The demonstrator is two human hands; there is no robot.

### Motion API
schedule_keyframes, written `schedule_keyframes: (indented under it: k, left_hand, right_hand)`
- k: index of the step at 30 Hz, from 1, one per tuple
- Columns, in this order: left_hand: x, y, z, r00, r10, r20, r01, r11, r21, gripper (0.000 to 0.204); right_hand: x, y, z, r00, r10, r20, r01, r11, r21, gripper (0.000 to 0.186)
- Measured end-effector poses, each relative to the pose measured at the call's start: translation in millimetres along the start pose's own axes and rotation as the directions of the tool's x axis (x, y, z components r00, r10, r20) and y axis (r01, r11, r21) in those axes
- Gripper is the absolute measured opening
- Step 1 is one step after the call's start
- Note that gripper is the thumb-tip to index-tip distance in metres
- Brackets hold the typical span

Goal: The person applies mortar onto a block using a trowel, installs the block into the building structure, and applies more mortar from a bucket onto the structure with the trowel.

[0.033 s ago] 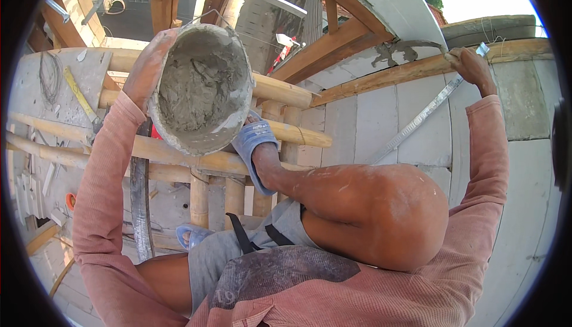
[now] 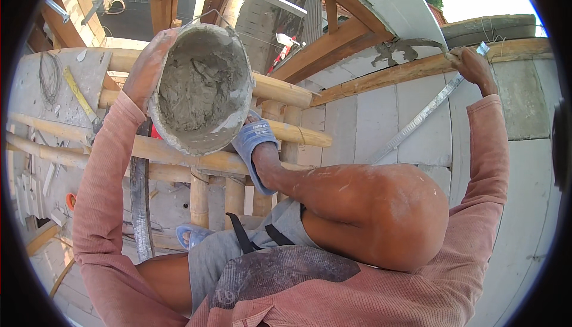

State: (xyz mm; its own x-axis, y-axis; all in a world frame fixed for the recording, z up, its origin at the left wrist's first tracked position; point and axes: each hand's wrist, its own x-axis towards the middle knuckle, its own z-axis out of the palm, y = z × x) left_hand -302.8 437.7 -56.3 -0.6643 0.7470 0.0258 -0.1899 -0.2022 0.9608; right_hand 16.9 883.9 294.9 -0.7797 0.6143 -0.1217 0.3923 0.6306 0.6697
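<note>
Bucket [image 2: 245, 91] of mortar [image 2: 199, 88], upper left of the frame, might tip if its one-sided hold slackens. It lies just right of the left grip [image 2: 150, 69], which clasps its side; the right grip [image 2: 473, 70], upper right, curls by a wooden beam [image 2: 387, 80], its contents unclear.

Bucket [image 2: 239, 115], round, grey-crusted; mouth faces the camera, upper left of view. Mortar [image 2: 196, 85], grey, rough-surfaced, lies inside the bucket.

A building site: bamboo scaffolding [image 2: 298, 134], pale block wall [image 2: 373, 112], wet mortar [image 2: 196, 91] in a bucket [image 2: 241, 115].
</note>
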Motion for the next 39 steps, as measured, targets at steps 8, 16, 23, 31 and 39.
schedule_keyframes:
  k: [8, 16, 23, 31, 39]
  left_hand:
    - [-2, 1, -1, 0.999, -0.031, -0.028, 0.032, 0.999, 0.02, 0.045]
    - [-1, -1, -2, 1.0, 0.0, -0.008, 0.0, 0.999, 0.048, 0.046]
    - [1, -5, -4, 0.997, -0.076, -0.003, 0.076, 0.996, -0.038, 0.045]
    - [5, -7, -7, 0.999, -0.045, -0.018, 0.045, 0.999, 0.002, 0.043]
    - [8, -8, 2, 1.0, 0.014, 0.016, -0.015, 0.999, 0.043, 0.044]
  right_hand:
    - [-24, 3, 6, 0.995, 0.07, -0.069, -0.067, 0.997, 0.041, 0.031]
    - [-5, -16, 42, 0.983, 0.105, 0.151, -0.103, 0.994, -0.02, 0.032]
    - [8, 12, 13, 1.0, -0.005, 0.006, 0.004, 0.996, 0.084, 0.028]
    - [-16, 6, -45, 0.975, 0.207, 0.085, -0.218, 0.963, 0.159, 0.025]
    - [26, 5, -2, 0.991, 0.115, 0.073, -0.116, 0.993, 0.019, 0.036]
